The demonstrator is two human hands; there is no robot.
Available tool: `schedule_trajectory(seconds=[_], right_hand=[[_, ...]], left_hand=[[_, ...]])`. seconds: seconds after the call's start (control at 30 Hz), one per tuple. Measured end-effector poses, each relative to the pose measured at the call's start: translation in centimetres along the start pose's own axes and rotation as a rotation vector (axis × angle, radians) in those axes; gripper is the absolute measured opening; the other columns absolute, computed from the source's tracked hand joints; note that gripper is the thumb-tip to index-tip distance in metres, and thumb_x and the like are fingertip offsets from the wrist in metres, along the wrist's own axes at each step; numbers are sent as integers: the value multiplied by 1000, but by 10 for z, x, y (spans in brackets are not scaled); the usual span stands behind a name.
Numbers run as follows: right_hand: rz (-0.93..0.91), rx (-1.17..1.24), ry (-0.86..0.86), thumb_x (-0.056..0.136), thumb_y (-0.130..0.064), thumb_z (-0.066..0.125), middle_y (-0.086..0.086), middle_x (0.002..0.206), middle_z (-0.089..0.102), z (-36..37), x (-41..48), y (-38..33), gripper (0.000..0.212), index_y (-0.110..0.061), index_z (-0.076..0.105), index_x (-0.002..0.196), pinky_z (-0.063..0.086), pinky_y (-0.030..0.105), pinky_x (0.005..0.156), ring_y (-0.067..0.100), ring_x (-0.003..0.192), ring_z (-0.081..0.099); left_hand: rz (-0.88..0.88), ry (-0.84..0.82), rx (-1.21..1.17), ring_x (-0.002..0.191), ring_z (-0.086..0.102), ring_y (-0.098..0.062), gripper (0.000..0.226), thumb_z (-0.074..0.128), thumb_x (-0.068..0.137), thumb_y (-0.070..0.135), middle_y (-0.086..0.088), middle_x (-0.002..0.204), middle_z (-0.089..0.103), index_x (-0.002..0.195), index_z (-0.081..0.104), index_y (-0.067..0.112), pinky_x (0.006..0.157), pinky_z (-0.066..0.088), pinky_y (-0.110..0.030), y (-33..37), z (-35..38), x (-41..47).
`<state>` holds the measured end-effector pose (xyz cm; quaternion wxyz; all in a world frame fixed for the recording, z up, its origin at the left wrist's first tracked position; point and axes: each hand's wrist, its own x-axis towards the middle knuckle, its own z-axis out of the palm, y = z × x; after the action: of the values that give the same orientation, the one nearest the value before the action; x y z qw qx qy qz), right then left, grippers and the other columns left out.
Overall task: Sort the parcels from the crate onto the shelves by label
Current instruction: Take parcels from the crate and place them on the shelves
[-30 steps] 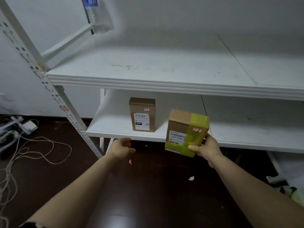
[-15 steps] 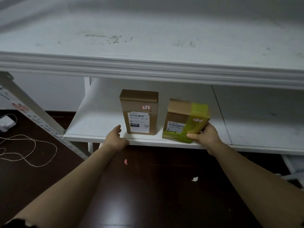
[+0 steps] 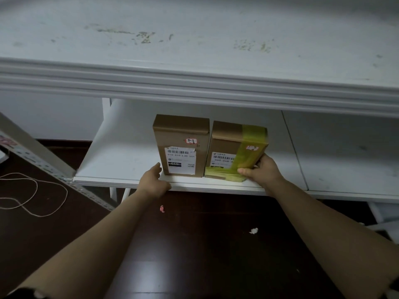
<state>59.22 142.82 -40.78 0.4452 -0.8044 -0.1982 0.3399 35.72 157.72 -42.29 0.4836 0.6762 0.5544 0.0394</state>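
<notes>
You had two parcels standing side by side on the lower shelf (image 3: 121, 160), near its front edge, their sides touching or very nearly so. The plain brown parcel (image 3: 181, 130) stood upright on the left, with one white shipping label (image 3: 181, 160) and one small red-edged sticker (image 3: 191, 140) on its face. The taped parcel (image 3: 228, 137) stood on the right, leaning slightly, wrapped in bands of yellow-green tape; it also carried one white barcode label (image 3: 222, 159), partly under the tape, and one small red-edged sticker (image 3: 252, 147).

Your right hand (image 3: 261, 171) was clamped on the taped parcel at its lower right corner, thumb across the front and fingers curled round the side. Your left hand (image 3: 153, 180) held nothing: it rested on the shelf's front lip with the fingers loosely extended toward the plain brown parcel's lower left corner. I cannot tell whether the fingertips touched the cardboard.

Above both parcels ran one upper shelf (image 3: 194, 39), white and scuffed with greenish marks. One slotted metal upright (image 3: 32, 154) slanted across the left side. On the dark wooden floor (image 3: 216, 244) lay one looped pale cord (image 3: 32, 190) at the left and two bits of litter: a pink scrap (image 3: 162, 209) below your left hand and a white crumpled scrap (image 3: 253, 230) further right.
</notes>
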Motion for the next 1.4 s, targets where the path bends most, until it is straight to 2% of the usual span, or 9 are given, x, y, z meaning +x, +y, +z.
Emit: schedule_trajectory(seconds=[0.13, 0.23, 0.4, 0.63, 0.83, 1.0, 1.13, 1.27, 1.4], right_hand=[[46, -65, -19, 74, 3, 77, 17, 143, 44, -2, -9, -1, 86, -7, 31, 145, 41, 43, 105, 31, 130, 45], [110, -91, -23, 76, -3, 77, 20, 151, 31, -11, -38, -6, 97, -10, 17, 151, 34, 43, 111, 32, 137, 36], [179, -71, -70, 78, -4, 76, 18, 145, 41, -40, -105, -26, 84, -10, 29, 148, 37, 35, 107, 28, 130, 44], [153, -5, -57, 79, -9, 76, 16, 134, 52, -86, -217, -54, 68, -7, 43, 139, 37, 23, 93, 24, 121, 52], [137, 39, 170, 81, -15, 75, 12, 124, 59, -132, -333, -44, 50, -5, 56, 127, 40, 20, 93, 20, 114, 57], [218, 80, 439, 85, -26, 71, 4, 108, 68, -148, -445, 4, 31, -7, 69, 110, 46, 26, 95, 17, 107, 61], [301, 137, 626, 90, -37, 63, 9, 100, 71, -156, -532, 47, 37, -3, 73, 100, 49, 35, 94, 22, 100, 64], [390, 162, 873, 91, -38, 59, 6, 93, 73, -174, -640, 93, 33, -10, 76, 92, 47, 28, 87, 16, 95, 64], [456, 184, 1039, 88, -31, 65, 1, 104, 68, -184, -749, 137, 32, -15, 67, 115, 48, 25, 92, 13, 101, 63]], left_hand=[[-91, 4, 4, 138, 34, -30, 85, 67, 79, -5, -13, 152, 34, 150, 20, 6, 108, 37, -39, -1, -4, -13], [-116, -5, 57, 137, 37, -31, 79, 65, 82, -4, -16, 150, 37, 148, 24, 3, 107, 35, -36, 9, -9, -41], [-54, -83, 245, 125, 50, -29, 63, 64, 83, 1, -15, 137, 51, 141, 40, 0, 94, 40, -25, 48, -19, -109], [164, -261, 491, 127, 48, -26, 69, 69, 84, 14, -11, 141, 48, 144, 37, 7, 103, 39, -29, 115, -6, -200], [517, -396, 749, 127, 49, -24, 62, 68, 85, 20, -10, 140, 50, 141, 42, 9, 102, 40, -27, 160, 33, -280], [751, -565, 869, 124, 51, -23, 61, 65, 85, 17, -9, 138, 51, 142, 42, 13, 99, 41, -27, 154, 71, -366], [912, -709, 985, 127, 48, -20, 62, 64, 86, 22, -4, 140, 49, 143, 41, 21, 102, 41, -28, 145, 112, -436], [1133, -824, 1056, 122, 53, -18, 61, 64, 85, 23, -4, 135, 54, 142, 43, 26, 95, 42, -24, 136, 168, -540], [1315, -967, 1143, 121, 54, -16, 58, 65, 82, 22, 1, 135, 55, 138, 49, 25, 95, 41, -23, 107, 222, -652]])
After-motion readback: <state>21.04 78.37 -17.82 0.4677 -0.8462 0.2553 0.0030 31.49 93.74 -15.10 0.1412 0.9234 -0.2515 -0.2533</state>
